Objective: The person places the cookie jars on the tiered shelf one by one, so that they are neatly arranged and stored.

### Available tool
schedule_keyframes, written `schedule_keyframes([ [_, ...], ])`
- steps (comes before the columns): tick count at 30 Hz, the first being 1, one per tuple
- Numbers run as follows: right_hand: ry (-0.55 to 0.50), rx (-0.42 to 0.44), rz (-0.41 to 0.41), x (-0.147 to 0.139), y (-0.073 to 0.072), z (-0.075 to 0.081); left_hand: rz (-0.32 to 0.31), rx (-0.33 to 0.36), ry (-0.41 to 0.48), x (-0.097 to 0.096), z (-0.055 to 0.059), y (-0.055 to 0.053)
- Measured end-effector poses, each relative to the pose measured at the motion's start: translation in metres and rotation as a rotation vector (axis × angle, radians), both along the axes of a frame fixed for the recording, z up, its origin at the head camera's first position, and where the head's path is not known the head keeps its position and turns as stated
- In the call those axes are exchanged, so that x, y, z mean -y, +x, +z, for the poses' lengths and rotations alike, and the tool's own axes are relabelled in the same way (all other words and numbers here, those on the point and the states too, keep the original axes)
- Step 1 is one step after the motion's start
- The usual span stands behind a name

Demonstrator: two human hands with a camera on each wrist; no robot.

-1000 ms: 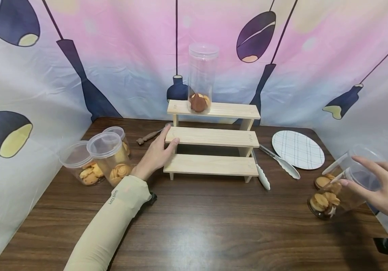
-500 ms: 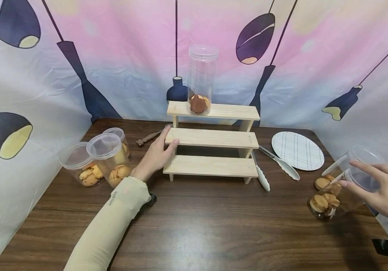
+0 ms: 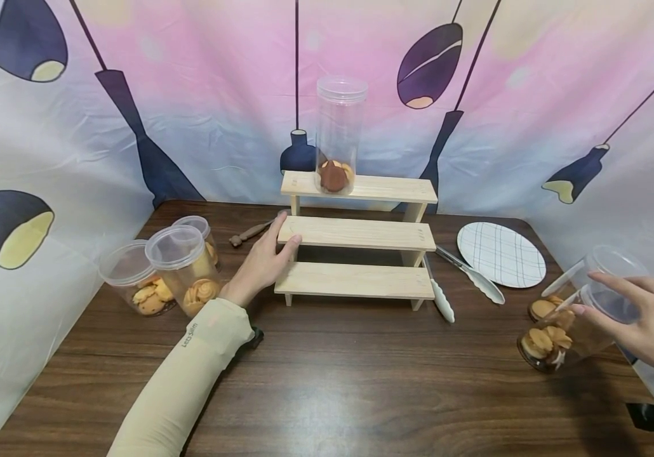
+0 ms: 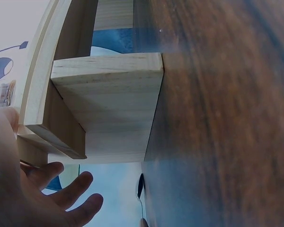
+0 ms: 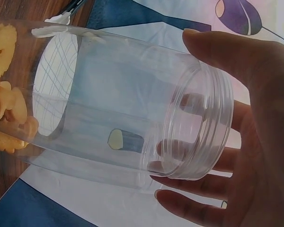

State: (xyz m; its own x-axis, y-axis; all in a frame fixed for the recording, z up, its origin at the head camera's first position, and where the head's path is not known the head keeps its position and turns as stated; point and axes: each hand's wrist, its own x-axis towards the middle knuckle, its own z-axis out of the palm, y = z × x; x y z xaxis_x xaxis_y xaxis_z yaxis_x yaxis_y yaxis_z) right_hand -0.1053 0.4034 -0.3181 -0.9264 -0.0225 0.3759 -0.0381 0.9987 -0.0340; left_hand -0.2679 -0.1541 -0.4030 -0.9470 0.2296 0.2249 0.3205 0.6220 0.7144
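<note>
A three-tier wooden display stand (image 3: 361, 280) stands mid-table. My left hand (image 3: 260, 261) rests at the left end of its middle shelf, thumb over the front part and index finger by the back corner. In the left wrist view, the other fingers (image 4: 71, 194) hang loose below the wood. On the right, my right hand (image 3: 647, 317) holds a clear plastic cookie jar (image 5: 123, 104) near its lid (image 5: 201, 123), thumb on one side, fingers around the other. Cookies (image 3: 545, 343) lie at its bottom. A tall clear jar (image 3: 341, 133) with brown and yellow cookies stands on the top shelf.
Several lidded cookie jars (image 3: 184, 266) cluster at the left. A second jar (image 3: 613, 260) stands behind the held one. Tongs (image 3: 475, 276), a checked plate (image 3: 501, 254) and another white-tipped tool (image 3: 443, 301) lie right of the stand; a brown-handled utensil (image 3: 249, 233) lies left.
</note>
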Motion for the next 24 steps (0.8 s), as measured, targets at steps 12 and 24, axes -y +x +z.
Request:
schedule_keyframes([
  [12, 0.000, -0.046, 0.013, 0.006, -0.004, 0.011, -0.001, 0.008, 0.012, 0.001, 0.001, 0.000],
  [24, -0.041, -0.049, 0.054, 0.017, -0.019, 0.048, 0.001, 0.001, 0.006, 0.001, -0.001, -0.001],
])
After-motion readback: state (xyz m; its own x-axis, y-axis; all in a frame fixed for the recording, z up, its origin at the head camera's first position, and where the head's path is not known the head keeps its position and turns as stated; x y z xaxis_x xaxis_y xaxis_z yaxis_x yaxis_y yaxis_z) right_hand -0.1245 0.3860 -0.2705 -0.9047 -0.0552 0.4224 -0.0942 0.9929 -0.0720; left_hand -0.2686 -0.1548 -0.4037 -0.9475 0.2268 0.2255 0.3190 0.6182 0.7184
